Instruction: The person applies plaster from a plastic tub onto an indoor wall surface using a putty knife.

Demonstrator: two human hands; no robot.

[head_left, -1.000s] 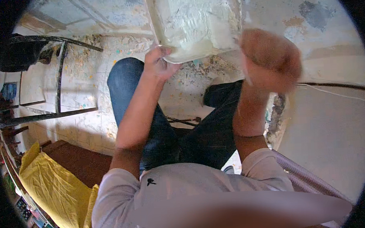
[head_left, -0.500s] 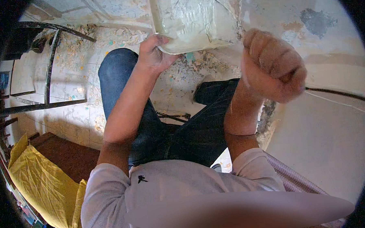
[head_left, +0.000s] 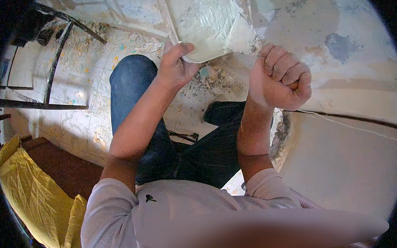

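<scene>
The left hand has its grip closed on the lower left corner of a pale, glossy sheet, just beyond the left knee. The right hand is a fist near the sheet's right side (whether it clasps anything, I cannot tell). A broad thumb hold and even tension should spare the edge. Leftward, room opens over the littered floor toward a black frame; the knee crowds the left forearm.
</scene>
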